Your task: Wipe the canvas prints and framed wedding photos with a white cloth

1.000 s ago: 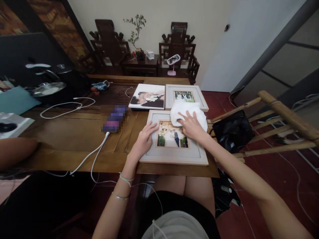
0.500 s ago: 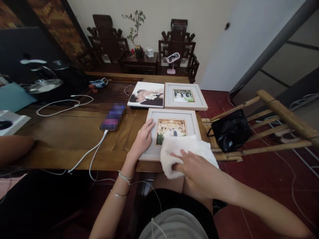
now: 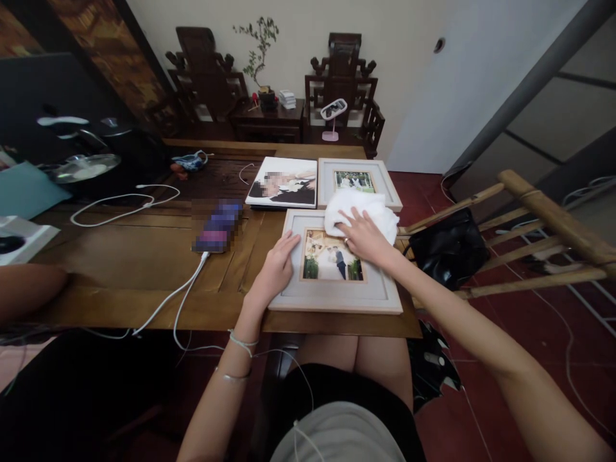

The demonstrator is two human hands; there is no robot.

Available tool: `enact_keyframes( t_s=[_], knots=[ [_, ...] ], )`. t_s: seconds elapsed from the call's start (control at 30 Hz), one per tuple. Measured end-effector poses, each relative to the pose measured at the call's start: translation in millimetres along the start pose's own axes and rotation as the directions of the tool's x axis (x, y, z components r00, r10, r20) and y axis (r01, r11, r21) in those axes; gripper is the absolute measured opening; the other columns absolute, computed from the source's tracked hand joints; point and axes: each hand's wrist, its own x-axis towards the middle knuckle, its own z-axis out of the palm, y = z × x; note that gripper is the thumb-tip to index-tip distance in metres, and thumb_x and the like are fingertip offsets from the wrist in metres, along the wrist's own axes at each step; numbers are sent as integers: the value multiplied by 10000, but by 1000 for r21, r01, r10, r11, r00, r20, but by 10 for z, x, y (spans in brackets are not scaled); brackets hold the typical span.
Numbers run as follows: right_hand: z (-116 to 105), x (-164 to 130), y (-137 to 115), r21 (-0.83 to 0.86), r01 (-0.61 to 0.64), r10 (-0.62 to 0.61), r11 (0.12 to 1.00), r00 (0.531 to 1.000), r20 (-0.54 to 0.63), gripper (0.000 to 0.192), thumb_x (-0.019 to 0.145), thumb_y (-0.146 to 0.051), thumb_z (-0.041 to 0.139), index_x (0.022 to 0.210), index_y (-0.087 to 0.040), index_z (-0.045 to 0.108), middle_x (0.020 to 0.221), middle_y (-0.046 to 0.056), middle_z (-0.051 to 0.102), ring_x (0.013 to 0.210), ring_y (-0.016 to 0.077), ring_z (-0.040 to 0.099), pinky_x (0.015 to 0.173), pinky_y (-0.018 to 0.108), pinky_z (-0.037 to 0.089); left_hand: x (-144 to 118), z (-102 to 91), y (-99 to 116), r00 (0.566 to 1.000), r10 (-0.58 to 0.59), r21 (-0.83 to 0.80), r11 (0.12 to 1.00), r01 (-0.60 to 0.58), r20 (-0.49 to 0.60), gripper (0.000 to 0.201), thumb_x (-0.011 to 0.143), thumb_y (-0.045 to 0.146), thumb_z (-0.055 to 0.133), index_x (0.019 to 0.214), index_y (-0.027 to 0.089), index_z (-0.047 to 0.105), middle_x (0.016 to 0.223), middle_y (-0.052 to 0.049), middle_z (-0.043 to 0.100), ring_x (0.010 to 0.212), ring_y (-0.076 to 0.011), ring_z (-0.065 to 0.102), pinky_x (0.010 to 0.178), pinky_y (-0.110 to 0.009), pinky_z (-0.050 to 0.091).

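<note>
A light-wood picture frame [image 3: 289, 301] with a wedding photo lies flat near the table's front edge. My left hand [image 3: 278, 266] grips its left side, fingers close together over the rim. In my right hand [image 3: 363, 237] is a bunched white cloth [image 3: 378, 208], pressed over the frame's upper right part, fingers partly sunk in it. The cloth hides that corner and overlaps the lower edge of a second picture frame [image 3: 392, 183] behind. Left of that one lies a white-covered wedding picture [image 3: 289, 170] in a flat stack.
A phone [image 3: 219, 226] with a white cable [image 3: 185, 285] lies on the wooden table [image 3: 120, 250], left of the frame. Another person's arm [image 3: 29, 289] rests at far left. A bamboo chair [image 3: 548, 192] holding a black bag [image 3: 447, 247] stands right.
My right hand has moved the cloth away from me, from the frame's lower right to its upper right, uncovering more of the photo. My left hand stays at the rim.
</note>
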Motion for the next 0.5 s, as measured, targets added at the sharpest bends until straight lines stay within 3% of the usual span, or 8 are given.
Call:
enact_keyframes(
  t_s=[0.13,0.33,0.5],
  knots=[
    [-67,-297,-316,73,125,-130,989,989,70,511,805,-9,437,1293,-108,549,1480,183,417,1385,359,325,1100,575,281,13,-2,41,999,-33,-5,999,33,-16,423,894,91,373,1259,128,583,1350,-159,575,1332,-250,469,1114,-486,383],
    [-425,-885,-861,329,270,-329,905,934,139,470,793,-46,494,1234,-173,594,1453,156,462,1322,329,436,1055,535,394,3,-9,94,997,-76,-35,997,75,-32,420,893,89,375,1239,157,602,1365,-125,570,1332,-233,469,1119,-475,380],
    [-300,-828,-1054,299,291,-335,909,936,108,472,819,-88,508,1273,-201,573,1495,132,413,1386,365,331,1078,596,337,14,-28,138,990,-136,-111,985,132,-25,381,947,185,370,1256,174,592,1390,-99,552,1343,-213,455,1149,-454,337]
  ],
)
